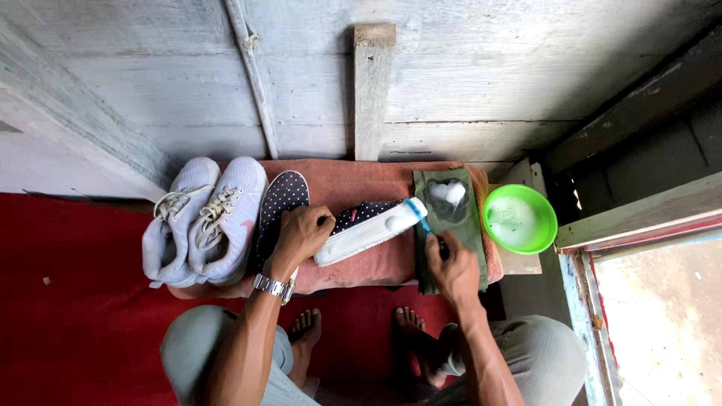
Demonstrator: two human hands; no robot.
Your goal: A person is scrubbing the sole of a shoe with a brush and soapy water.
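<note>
Left hand [302, 233] grips the polka-dot shoe [361, 225] at its heel end, fingers wrapped around the dark upper. The shoe lies on its side on the reddish towel [353, 184], white ribbed sole turned toward the person. Its long axis runs left-near to right-far, toe pointing right and slightly far, toward the green cloth [459, 225].

Right hand [451, 267] is closed around the handle of a blue toothbrush [421, 218]; the brush head touches the foamy toe cap of the shoe.

The matching polka-dot shoe [282, 199] lies just left of the held one, its long axis running near to far, toe far. A pair of pale grey sneakers [203, 218] sits at the left end of the towel, side by side, toes far.

Containers: the green bowl [547, 218] stands at the right, just beside the green cloth, and holds cloudy soapy water with foam. A blob of white foam [449, 193] sits on the far part of the green cloth.

A metal watch [272, 286] is on the left wrist. Bare feet rest on the red carpet [75, 301] below.
</note>
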